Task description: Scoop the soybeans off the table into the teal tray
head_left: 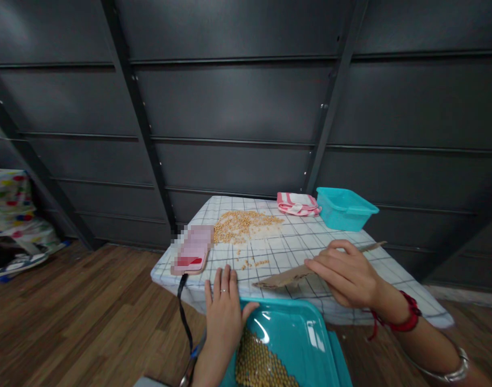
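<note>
My right hand (346, 274) is closed round a strip of brown cardboard (284, 278), whose torn left end is low over the front of the table. My left hand (225, 306) has its fingers stretched forward at the table's front edge, with the thumb lying across the rim of a teal plastic bin (298, 309). Yellow soybeans (265, 365) are heaped in the bin's left part, partly hidden by my left wrist. More soybeans (235, 226) lie spread on the checked tablecloth (288, 247), and a few loose ones (251, 264) sit closer to me.
A pink phone (195, 247) lies at the table's left edge, with a black strap (183, 312) hanging down. At the back right are a folded pink-and-white towel (297, 204) and a smaller teal basket (342, 209). Dark metal panels (233, 102) rise behind the table.
</note>
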